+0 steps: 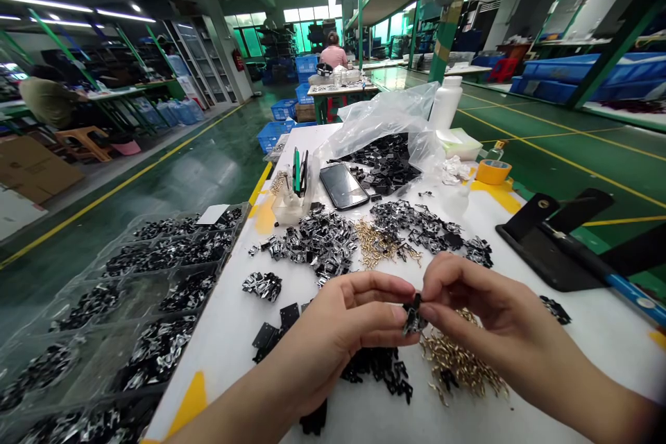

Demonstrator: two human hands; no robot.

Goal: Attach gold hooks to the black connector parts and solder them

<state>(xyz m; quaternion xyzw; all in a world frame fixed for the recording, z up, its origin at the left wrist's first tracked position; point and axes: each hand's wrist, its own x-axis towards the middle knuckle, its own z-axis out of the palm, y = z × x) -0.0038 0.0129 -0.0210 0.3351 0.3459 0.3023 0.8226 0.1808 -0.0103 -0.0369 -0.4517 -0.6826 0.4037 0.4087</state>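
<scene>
Closest in, the left hand (343, 319) and right hand (483, 305) meet above the white bench (229, 340). Both are closed to a pinch, gripping a small black-and-silver metal part (415, 316) between them. Their fingers cover most of it, so its exact shape cannot be made out; only a dark tab and some silvery edges show.

Below the hands, brass pins (458, 361) lie in a loose heap, partly hidden by the right hand. Flat black plates (385, 371) are scattered under the left hand and forearm, which cover some of them. Just left of the hands sits a small clump of silver-and-black clips (261, 286), and larger heaps of clips (317, 246) spread across the bench beyond, around a smaller pile of brass pins (377, 243).

Beside the bench's left edge, a clear compartment tray (130, 305) holds more clips, its near end cut off by the frame. To the right lies a black holder (546, 243), with a blue-handled tool (635, 302) running out of view.

Farther up the bench are a smartphone (343, 186), a clear box (291, 198) of hard-to-identify green and black items, a plastic bag (379, 125), a white bottle (446, 104) and yellow tape (493, 171). In the distance, a co-worker (333, 55) sits at another bench.
</scene>
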